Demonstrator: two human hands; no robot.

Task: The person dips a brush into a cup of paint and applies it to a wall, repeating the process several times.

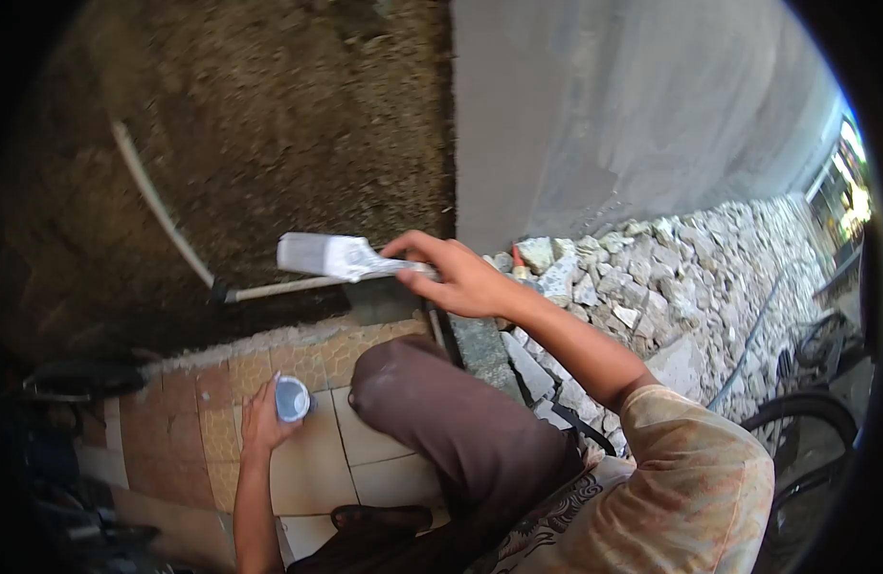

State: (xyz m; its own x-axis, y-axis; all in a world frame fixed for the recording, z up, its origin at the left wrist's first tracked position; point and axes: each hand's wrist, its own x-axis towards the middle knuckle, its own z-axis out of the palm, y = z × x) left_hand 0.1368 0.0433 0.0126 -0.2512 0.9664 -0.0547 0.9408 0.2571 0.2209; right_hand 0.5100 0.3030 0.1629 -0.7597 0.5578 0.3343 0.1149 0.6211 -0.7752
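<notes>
While the right hand grips a paintbrush just left of the gray wall's lower left corner, the left hand holds a small cup well below and left of that wall. Right fingers are bent in on the handle, thumb on the near side, gap only as wide as the handle. Brush head is whitish, bristle end pointing away from the wall; can't tell if it touches anything. Left fingers are half curled around the cup's side, spread about as wide as the cup; its mouth faces the camera, inside looks pale gray, contents unclear. Left of the wall is a rough brown surface with a thin pale pipe on it, bent at a dark fitting. Broken rubble lies along the wall's foot, with a bluish hose across it, farther from the wall. Tiled floor is below and left of the wall, tan and reddish-brown tiles. Brown trousers, one knee bent, are below the wall's corner; patterned sleeve is below the wall too, beyond the rubble.
</notes>
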